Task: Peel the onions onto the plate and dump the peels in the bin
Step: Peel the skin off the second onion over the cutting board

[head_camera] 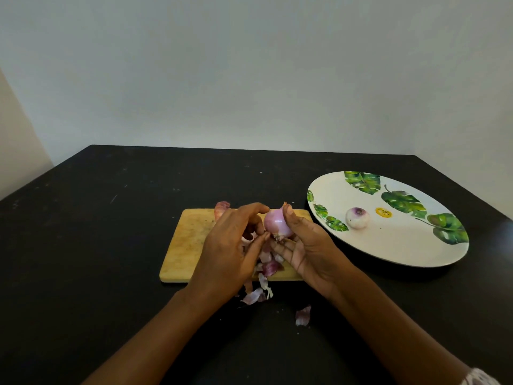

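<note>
While the onion (277,223) is being stripped above the board, fingers: the right hand (308,245) is clamping it, with the thumb pressing on the tip and the fingers curling under the root end.
Left fingers: the left hand (230,245) is pinching narrowly at the root end, and its forefinger is arching over the top. Whether a flap of skin is caught in the pinch is too small to tell.
Doing it well: the left hand is probably best pulling from root toward tip in long strips while the right is rolling the onion a little at a time. A light clamp is likely helping, since the bared surface is looking smooth and slippery.
Peels (270,263): these are piling at the near edge of the cutting board (188,240). Some are spilling onto the table (111,218), and a stray peel (302,315) is lying apart, nearer the person.
Working edge: the hands are hovering over the board's near right part, so moving inward would likely be keeping scraps on the wood.
Reddish piece (222,209): it is peeking out behind the left hand, either an onion or a large skin.
Plate (388,245): it is sitting to the right of the board, carrying one peeled onion (357,217) toward its left side.
Room: only dark tabletop is showing between the board and the plate rim.
Bin: it is not showing anywhere.
</note>
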`<state>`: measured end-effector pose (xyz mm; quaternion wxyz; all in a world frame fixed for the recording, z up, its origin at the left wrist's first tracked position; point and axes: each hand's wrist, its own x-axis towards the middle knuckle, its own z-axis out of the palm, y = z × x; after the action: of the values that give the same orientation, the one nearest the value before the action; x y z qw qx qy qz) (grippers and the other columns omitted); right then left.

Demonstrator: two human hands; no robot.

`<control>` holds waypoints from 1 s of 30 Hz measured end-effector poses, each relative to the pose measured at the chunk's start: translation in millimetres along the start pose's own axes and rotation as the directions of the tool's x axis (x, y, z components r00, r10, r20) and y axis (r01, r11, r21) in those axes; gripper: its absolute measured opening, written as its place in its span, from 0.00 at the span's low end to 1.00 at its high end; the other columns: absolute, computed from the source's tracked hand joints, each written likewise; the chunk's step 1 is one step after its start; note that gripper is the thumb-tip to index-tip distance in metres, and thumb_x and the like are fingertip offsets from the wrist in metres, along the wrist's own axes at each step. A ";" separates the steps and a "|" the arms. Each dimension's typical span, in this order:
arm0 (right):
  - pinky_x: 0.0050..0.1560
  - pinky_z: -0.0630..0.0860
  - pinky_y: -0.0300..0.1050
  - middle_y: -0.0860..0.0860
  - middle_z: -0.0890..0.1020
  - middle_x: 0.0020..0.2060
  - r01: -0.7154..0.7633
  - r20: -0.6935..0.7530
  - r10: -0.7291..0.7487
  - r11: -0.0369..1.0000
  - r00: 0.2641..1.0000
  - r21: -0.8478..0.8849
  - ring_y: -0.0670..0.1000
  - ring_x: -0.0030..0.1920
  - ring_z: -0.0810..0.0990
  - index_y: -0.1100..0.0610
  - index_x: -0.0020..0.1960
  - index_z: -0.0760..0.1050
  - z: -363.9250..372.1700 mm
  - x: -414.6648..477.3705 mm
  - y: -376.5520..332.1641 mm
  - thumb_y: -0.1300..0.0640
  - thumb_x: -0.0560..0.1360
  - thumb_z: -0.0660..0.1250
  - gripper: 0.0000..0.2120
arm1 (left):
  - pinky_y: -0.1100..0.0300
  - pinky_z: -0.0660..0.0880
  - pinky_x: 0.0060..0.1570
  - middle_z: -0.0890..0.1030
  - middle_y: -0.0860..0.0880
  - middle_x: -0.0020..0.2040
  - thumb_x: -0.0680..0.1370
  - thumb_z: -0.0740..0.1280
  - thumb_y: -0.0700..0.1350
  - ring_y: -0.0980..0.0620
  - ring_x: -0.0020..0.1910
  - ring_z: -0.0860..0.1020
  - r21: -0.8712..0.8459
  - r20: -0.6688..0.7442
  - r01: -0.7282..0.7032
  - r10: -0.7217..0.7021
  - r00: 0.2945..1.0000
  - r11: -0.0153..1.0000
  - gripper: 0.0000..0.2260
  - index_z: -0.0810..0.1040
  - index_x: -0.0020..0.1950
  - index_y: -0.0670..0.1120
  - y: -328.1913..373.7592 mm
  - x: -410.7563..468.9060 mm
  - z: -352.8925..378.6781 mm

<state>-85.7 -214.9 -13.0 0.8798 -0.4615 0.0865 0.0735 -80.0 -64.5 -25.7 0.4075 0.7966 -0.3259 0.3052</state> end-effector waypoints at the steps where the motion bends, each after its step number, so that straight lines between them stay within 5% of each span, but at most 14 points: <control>1: 0.49 0.82 0.46 0.63 0.82 0.55 -0.001 -0.001 0.001 1.000 1.000 0.000 0.57 0.51 0.84 0.64 0.60 0.73 -0.1 -0.1 0.0 0.49 0.66 0.70 0.28 | 0.73 0.71 0.48 0.73 0.59 0.46 0.73 0.63 0.48 0.61 0.46 0.73 0.003 -0.011 0.006 -0.006 1.000 1.000 0.17 0.68 0.62 0.53 -0.2 -0.1 0.1; 6: 0.47 0.82 0.46 0.62 0.83 0.54 -0.006 0.023 0.006 1.000 1.000 -0.015 0.56 0.50 0.85 0.65 0.60 0.74 0.2 -1.5 0.4 0.49 0.66 0.70 0.28 | 0.74 0.71 0.51 0.74 0.61 0.53 0.75 0.65 0.49 0.64 0.52 0.75 -0.025 -0.053 0.015 -0.016 0.998 1.000 0.22 0.66 0.67 0.53 0.2 0.4 -0.2; 14: 0.46 0.82 0.46 0.63 0.82 0.55 -0.004 0.029 0.005 1.000 1.000 -0.031 0.55 0.50 0.84 0.67 0.63 0.72 0.7 -1.1 3.1 0.50 0.66 0.71 0.31 | 0.77 0.70 0.49 0.75 0.60 0.49 0.72 0.72 0.43 0.62 0.48 0.76 0.013 -0.098 0.015 -0.013 0.995 1.000 0.23 0.68 0.65 0.52 -0.5 0.1 -0.9; 20: 0.48 0.82 0.48 0.63 0.82 0.55 0.002 0.036 0.000 0.999 0.999 -0.042 0.56 0.51 0.84 0.66 0.62 0.73 -0.2 -1.2 2.8 0.50 0.66 0.71 0.29 | 0.70 0.74 0.50 0.77 0.60 0.52 0.72 0.70 0.49 0.62 0.51 0.78 -0.012 -0.122 0.034 -0.035 0.992 0.999 0.25 0.67 0.67 0.53 0.3 0.9 -2.2; 30: 0.48 0.82 0.46 0.64 0.82 0.55 0.009 0.020 -0.008 1.000 1.000 -0.030 0.57 0.51 0.84 0.66 0.60 0.74 1.0 -1.6 0.4 0.50 0.67 0.70 0.28 | 0.70 0.74 0.48 0.77 0.57 0.48 0.73 0.67 0.47 0.62 0.47 0.77 0.012 -0.099 -0.020 0.021 0.995 1.000 0.18 0.70 0.62 0.51 0.1 -0.4 -0.9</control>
<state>-87.2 -214.0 -12.5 0.8740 -0.4742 0.0749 0.0756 -80.5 -63.7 -25.6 0.4158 0.7793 -0.3116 0.3504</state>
